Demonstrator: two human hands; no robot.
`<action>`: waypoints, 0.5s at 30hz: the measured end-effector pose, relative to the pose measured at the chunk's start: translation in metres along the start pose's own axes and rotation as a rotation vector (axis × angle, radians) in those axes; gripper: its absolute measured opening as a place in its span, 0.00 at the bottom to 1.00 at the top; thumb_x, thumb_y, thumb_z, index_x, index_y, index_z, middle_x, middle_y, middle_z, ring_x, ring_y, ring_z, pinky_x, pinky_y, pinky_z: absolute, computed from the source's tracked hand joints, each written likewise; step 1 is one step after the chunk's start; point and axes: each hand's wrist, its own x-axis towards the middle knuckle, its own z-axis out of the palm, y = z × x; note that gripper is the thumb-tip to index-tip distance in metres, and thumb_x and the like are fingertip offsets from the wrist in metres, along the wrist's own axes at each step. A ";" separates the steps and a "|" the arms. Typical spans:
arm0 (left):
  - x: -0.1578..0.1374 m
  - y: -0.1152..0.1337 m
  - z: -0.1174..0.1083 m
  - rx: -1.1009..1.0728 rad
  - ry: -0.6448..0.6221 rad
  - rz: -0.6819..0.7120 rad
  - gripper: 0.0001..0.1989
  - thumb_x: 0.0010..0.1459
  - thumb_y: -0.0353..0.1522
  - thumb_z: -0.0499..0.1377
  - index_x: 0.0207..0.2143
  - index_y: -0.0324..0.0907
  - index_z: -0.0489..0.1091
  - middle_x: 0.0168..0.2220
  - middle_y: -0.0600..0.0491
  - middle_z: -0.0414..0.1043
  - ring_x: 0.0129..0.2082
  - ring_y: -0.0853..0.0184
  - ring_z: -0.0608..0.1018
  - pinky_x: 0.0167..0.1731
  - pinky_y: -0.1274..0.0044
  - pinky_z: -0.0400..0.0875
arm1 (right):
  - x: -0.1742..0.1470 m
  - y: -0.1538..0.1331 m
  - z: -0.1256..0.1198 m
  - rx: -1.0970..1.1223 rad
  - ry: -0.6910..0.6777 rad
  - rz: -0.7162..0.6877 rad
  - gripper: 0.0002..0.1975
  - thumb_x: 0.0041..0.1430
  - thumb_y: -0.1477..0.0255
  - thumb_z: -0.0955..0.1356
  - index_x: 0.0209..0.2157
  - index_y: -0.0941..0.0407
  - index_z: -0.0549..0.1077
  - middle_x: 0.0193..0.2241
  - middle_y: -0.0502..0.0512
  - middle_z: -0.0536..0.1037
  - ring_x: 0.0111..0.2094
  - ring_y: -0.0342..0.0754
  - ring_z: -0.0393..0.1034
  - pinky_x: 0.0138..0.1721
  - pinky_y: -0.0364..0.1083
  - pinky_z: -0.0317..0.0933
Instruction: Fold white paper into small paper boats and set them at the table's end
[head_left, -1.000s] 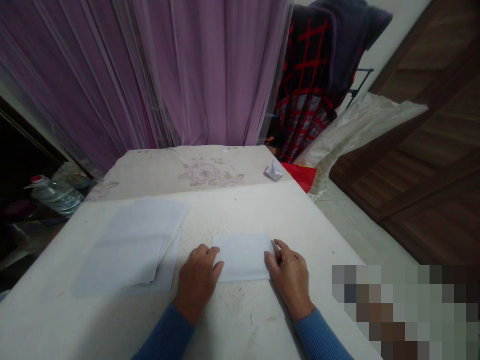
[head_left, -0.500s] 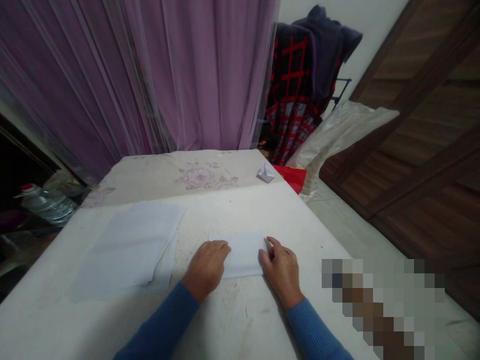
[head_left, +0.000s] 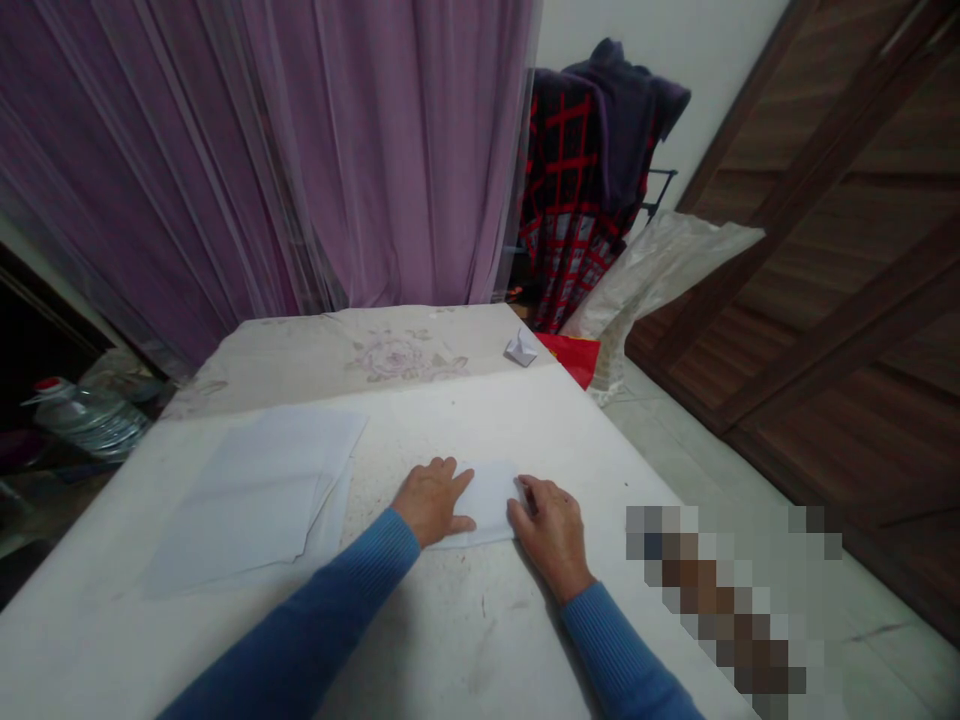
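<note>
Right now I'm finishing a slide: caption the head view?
Left hand and right hand flank a white paper on the table, beside a spread of larger sheets.

No readable text, brands or numbers from where I'm standing: nothing legible on the paper at hand [head_left: 491,505], bottle [head_left: 94,420] or red item [head_left: 576,358].
</note>
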 end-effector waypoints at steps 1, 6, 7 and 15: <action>0.000 -0.001 0.002 -0.003 0.006 0.004 0.35 0.56 0.49 0.59 0.62 0.44 0.60 0.54 0.41 0.66 0.52 0.51 0.69 0.49 0.63 0.65 | -0.001 0.000 -0.003 0.001 0.022 -0.019 0.15 0.58 0.70 0.63 0.44 0.58 0.74 0.38 0.58 0.77 0.41 0.51 0.70 0.48 0.52 0.56; 0.000 -0.001 0.007 -0.004 0.041 0.008 0.34 0.56 0.48 0.60 0.62 0.44 0.61 0.53 0.40 0.67 0.52 0.50 0.69 0.48 0.63 0.65 | 0.007 -0.018 -0.013 0.057 0.026 -0.151 0.12 0.61 0.73 0.62 0.41 0.56 0.76 0.40 0.59 0.76 0.43 0.51 0.68 0.46 0.49 0.59; 0.000 -0.001 0.007 -0.003 0.047 0.006 0.33 0.57 0.48 0.60 0.61 0.45 0.61 0.53 0.40 0.67 0.52 0.50 0.69 0.48 0.63 0.65 | 0.011 -0.024 -0.013 0.096 -0.023 -0.184 0.13 0.62 0.74 0.61 0.40 0.56 0.76 0.39 0.58 0.76 0.42 0.50 0.68 0.44 0.47 0.60; 0.000 0.000 0.005 0.031 0.036 0.001 0.34 0.56 0.48 0.60 0.62 0.47 0.60 0.52 0.42 0.67 0.51 0.52 0.69 0.47 0.65 0.66 | 0.029 -0.046 0.007 0.055 -0.423 -0.076 0.09 0.61 0.75 0.63 0.32 0.54 0.76 0.31 0.52 0.78 0.33 0.45 0.71 0.34 0.41 0.57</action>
